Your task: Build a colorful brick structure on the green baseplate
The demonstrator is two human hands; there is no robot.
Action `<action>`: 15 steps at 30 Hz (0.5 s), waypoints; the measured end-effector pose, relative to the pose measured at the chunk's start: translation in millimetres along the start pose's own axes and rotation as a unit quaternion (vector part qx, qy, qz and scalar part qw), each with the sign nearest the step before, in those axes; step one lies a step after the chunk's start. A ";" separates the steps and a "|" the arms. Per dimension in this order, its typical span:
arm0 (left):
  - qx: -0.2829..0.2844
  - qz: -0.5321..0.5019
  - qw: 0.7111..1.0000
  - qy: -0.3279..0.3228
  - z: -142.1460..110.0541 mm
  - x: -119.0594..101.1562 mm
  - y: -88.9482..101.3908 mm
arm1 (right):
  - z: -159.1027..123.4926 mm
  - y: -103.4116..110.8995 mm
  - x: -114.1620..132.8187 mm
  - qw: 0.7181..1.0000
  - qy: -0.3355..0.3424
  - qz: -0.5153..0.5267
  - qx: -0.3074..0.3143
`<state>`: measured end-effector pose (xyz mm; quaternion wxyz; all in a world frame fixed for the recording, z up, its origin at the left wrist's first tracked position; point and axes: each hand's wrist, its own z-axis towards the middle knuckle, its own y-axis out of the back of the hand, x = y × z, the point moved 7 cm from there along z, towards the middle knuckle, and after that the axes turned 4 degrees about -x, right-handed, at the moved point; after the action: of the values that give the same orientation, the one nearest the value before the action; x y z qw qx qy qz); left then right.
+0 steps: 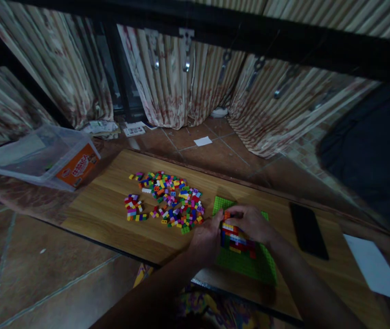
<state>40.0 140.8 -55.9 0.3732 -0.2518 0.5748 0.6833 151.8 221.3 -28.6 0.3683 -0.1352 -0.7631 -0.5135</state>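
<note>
A green baseplate [261, 268] lies on the wooden table, with a build of coloured toy bricks [236, 240] on it in red, white, blue and yellow. My left hand [205, 241] is closed against the left side of the build, its fingertips near the top corner. From the right, my right hand [252, 222] reaches over the build, thumb and fingers closed on an orange-red toy brick [227, 215] at its far end. The fingers partly hide that brick and the build's edges. Left of my hands, many loose toy bricks [172, 196] are spread in a pile.
A black phone [308, 230] lies right of the baseplate. White paper [376, 267] sits at the table's right end. A clear plastic bin [49, 157] with an orange label stands at the left end. Curtains [181, 87] hang behind the wooden table [105, 205], below a dark bar.
</note>
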 end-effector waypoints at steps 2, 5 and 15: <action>-0.005 0.030 0.999 -0.009 -0.9 -1.5 -1.7 | 0.8 -1.1 1.6 1.000 0.007 0.007 0.004; 0.003 0.060 0.998 -0.026 -4.0 -10.0 -0.4 | 0.3 -0.8 4.2 1.000 0.024 0.002 -0.005; -0.113 0.038 0.993 -0.022 -53.7 2.0 80.8 | -19.7 9.8 9.2 0.985 0.044 -0.038 -0.159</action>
<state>-30.3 84.1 -20.6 0.3284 -0.2557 0.4946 0.7630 159.5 206.6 -11.5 0.3554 -0.1402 -0.6591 -0.6478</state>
